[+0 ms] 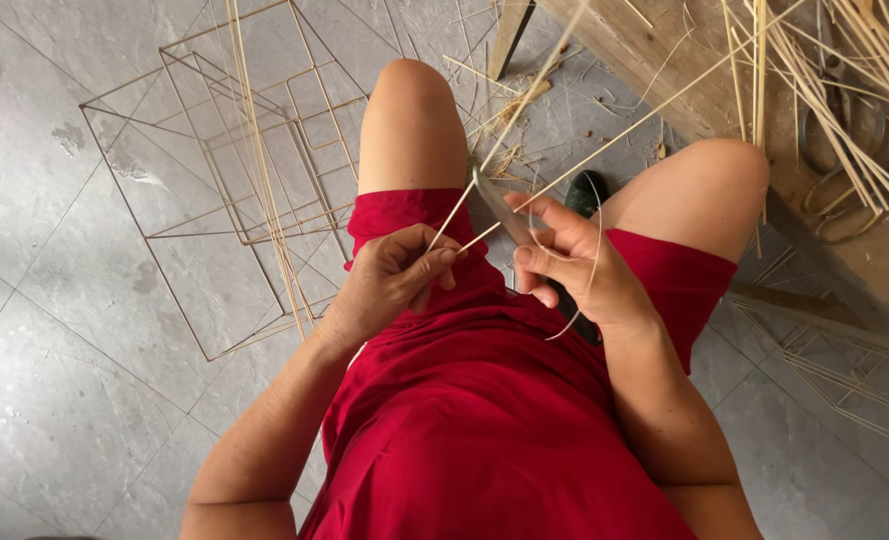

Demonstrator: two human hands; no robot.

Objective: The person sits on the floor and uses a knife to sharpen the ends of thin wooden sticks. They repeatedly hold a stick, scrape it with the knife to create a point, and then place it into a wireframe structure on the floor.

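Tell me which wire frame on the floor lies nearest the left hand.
The large wire frame on the grey floor, just beyond the left hand; the other frame lies past the right hand.

The left hand (390,280) pinches 2 thin, pale, straw-coloured cane strips (565,165), dry and matt with a smooth face. The right hand (575,262) holds a knife (500,205) whose blade looks like dull grey metal. The red garment (485,420) is soft matt cloth, lightly creased. The floor (55,380) is grey stone-look tile, smooth with a faint sheen. The frame (255,170) on it is thin wire-like rod. The bench (685,80) is rough, unfinished wood.
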